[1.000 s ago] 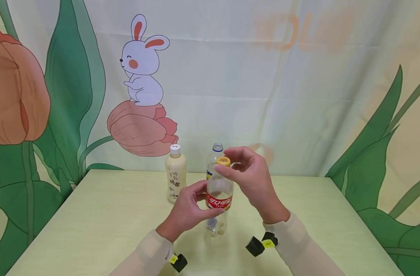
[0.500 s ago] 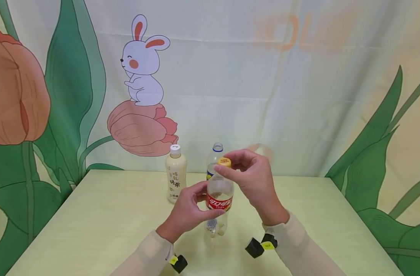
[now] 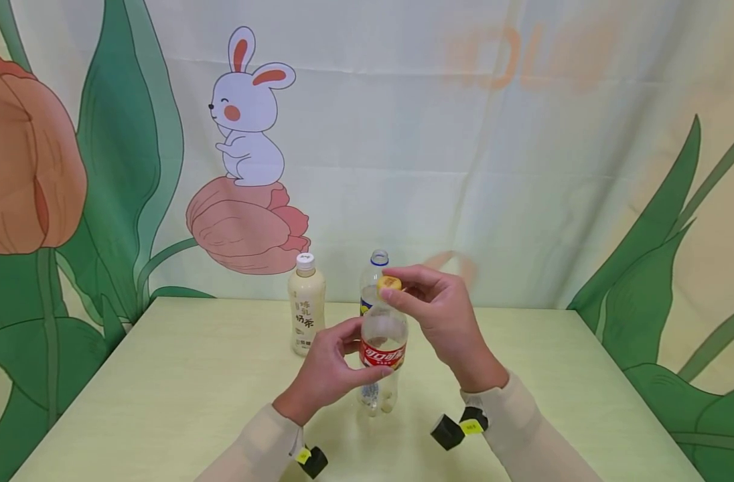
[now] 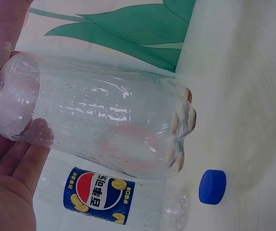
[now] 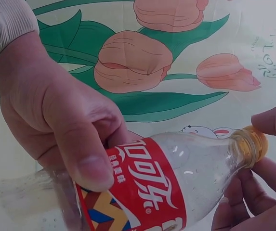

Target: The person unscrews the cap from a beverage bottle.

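A clear cola bottle (image 3: 384,327) with a red label stands upright between the hands, with a few droplets inside its wall. The left hand (image 3: 333,361) grips it around the label, thumb across the front. At the top, the right hand (image 3: 442,311) pinches the yellow cap (image 3: 389,283) between thumb and fingers; in the right wrist view the yellow cap (image 5: 256,146) sits on the bottle's mouth. Just behind stands a capless clear bottle (image 3: 379,268) with a blue ring at its neck. Its blue Pepsi label (image 4: 99,195) shows in the left wrist view.
A cream-coloured milk tea bottle (image 3: 307,304) with a white cap stands to the left. In the left wrist view a blue cap (image 4: 212,186) lies on the pale table (image 3: 192,402) near the bottle bases. A printed curtain (image 3: 403,134) hangs behind the table.
The right hand's fingers have shifted slightly around the yellow cap, the index finger now reaching over its far side. The left hand and the bottle stay almost in place.
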